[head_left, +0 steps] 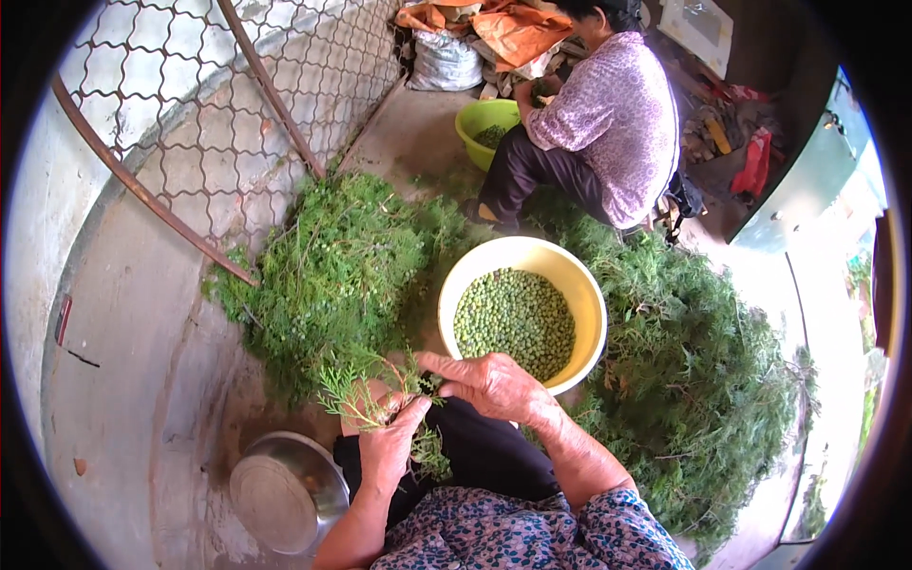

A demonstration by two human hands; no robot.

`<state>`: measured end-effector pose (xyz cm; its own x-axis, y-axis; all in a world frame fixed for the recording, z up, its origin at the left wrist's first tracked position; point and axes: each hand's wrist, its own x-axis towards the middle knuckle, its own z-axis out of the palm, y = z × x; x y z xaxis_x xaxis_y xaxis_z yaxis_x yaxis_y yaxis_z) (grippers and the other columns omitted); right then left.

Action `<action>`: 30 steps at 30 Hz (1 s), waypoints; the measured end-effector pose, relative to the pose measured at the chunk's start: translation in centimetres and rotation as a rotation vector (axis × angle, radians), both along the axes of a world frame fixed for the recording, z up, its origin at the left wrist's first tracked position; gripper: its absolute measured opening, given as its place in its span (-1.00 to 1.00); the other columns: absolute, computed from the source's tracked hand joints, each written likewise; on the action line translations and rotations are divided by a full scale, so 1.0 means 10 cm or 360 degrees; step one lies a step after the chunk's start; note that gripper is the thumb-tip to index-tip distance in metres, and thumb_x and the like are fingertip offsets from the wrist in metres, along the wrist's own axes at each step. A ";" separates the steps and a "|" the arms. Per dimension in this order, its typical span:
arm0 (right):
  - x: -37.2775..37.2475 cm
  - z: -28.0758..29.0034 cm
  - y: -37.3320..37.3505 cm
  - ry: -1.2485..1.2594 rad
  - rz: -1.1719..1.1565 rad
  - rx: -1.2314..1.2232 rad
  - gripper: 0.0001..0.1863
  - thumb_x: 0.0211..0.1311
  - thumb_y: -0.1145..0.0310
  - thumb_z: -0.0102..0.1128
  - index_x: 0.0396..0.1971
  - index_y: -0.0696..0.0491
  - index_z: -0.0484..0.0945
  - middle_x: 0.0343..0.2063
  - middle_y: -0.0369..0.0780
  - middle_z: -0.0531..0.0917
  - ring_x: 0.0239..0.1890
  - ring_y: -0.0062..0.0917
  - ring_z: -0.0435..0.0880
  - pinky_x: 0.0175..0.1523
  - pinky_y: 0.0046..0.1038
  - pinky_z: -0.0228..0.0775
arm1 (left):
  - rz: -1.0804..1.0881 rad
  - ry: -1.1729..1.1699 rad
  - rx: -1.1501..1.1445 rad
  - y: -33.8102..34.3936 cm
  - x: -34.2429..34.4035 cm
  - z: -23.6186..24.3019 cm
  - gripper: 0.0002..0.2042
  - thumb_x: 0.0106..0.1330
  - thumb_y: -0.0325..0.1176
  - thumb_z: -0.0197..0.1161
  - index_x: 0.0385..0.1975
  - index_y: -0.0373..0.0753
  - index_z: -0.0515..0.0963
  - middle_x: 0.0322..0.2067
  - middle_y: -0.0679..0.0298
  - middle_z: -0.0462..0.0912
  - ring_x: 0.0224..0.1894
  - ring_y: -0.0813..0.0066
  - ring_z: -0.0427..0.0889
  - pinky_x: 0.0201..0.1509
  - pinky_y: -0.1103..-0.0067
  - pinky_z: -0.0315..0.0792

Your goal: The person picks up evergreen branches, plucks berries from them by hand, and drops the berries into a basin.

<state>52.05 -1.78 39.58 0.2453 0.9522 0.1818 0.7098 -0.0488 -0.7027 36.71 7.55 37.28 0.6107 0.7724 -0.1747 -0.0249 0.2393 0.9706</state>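
My left hand (388, 445) is closed around a green conifer sprig (350, 391), its flat leafy tips spreading left over my knee and more foliage hanging below the hand. My right hand (496, 386) reaches in from the right beside the sprig, index finger stretched out and thumb apart from it; the lower fingers are partly hidden. Just beyond my right hand stands a pale yellow basin (591, 285), holding many small round green berries (518, 318).
Cut conifer branches are heaped on the left (332, 256) and right (684, 380). An upturned metal pot (275, 494) lies at lower left. Ahead, another person (608, 123) sits by a lime-green basin (465, 128). A wire mesh panel (209, 133) leans against the wall; sacks (445, 62) stand behind.
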 end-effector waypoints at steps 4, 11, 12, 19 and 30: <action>-0.01 -0.11 0.02 0.0033 0.0078 0.0225 -0.67 0.11 0.33 0.14 -0.07 -0.05 0.49 -0.44 -0.10 0.62 -0.45 -0.19 0.60 -0.36 -0.27 0.45 | -0.0002 -0.0035 0.0018 0.01 0.00 -0.05 -0.87 0.09 -0.49 0.32 -0.39 -0.34 0.55 -0.47 0.35 0.55 -0.46 0.67 0.43 -0.38 0.71 0.34; -0.07 -0.13 0.04 0.0419 -0.0210 0.0261 -0.75 0.01 0.38 0.27 -0.26 0.10 0.56 -0.50 -0.18 0.63 -0.52 -0.41 0.61 -0.39 -0.44 0.43 | 0.0038 -0.0034 0.0149 0.05 0.01 -0.14 -0.88 0.10 -0.47 0.32 -0.39 -0.31 0.55 -0.44 0.37 0.54 -0.44 0.64 0.44 -0.35 0.67 0.36; -0.11 -0.18 0.06 0.0607 -0.0314 0.0539 -0.76 -0.01 0.39 0.30 -0.30 0.13 0.57 -0.54 -0.23 0.64 -0.56 -0.52 0.60 -0.43 -0.51 0.41 | 0.0043 -0.0019 0.0128 0.05 -0.01 -0.17 -0.88 0.11 -0.44 0.32 -0.41 -0.30 0.55 -0.45 0.38 0.54 -0.43 0.63 0.43 -0.32 0.66 0.36; -0.16 -0.23 0.06 0.1895 -0.0766 0.0384 -0.87 0.08 0.44 0.25 -0.37 0.13 0.52 -0.65 -0.40 0.48 -0.71 -0.80 0.29 -0.62 -0.73 0.10 | -0.0214 -0.0106 -0.0228 0.09 -0.06 -0.14 -0.82 0.16 -0.43 0.27 -0.26 -0.29 0.51 -0.44 0.39 0.53 -0.40 0.67 0.43 -0.33 0.73 0.35; 0.73 -1.14 -0.30 0.0986 -0.1329 0.0691 -0.56 0.06 0.58 0.13 0.02 0.14 0.40 0.02 -0.09 0.43 0.03 -0.38 0.45 0.07 -0.39 0.41 | -0.0135 -0.0147 0.0034 0.06 -0.15 -0.22 -0.51 0.13 -0.63 0.13 0.11 -0.27 0.27 -0.03 0.25 0.42 -0.12 0.57 0.45 -0.05 0.67 0.36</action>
